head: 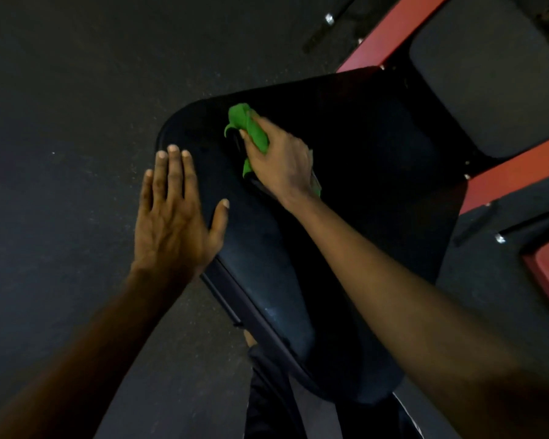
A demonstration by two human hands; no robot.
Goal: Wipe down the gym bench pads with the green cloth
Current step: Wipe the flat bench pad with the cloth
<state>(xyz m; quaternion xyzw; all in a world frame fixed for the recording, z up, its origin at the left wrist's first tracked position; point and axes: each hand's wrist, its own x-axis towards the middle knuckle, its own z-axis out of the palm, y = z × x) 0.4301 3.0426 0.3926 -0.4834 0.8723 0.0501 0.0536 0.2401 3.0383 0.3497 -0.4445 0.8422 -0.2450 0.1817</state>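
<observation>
2 pads: black pad (362,137), grey pad (488,74); 1 green cloth (247,122). My R hand (282,163) grips it on black pad; L hand (175,217) flat, fingers straight.

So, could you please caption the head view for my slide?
Right hand holds a bunched green cloth on the black bench pad; left hand, fingers straight, at the pad's edge.

A gym. A black padded bench pad (346,153) fills the middle. Red metal frame tubes (390,30) run along the far right beside a second dark pad (488,74), and dark speckled rubber floor (61,90) spreads to the left.
</observation>
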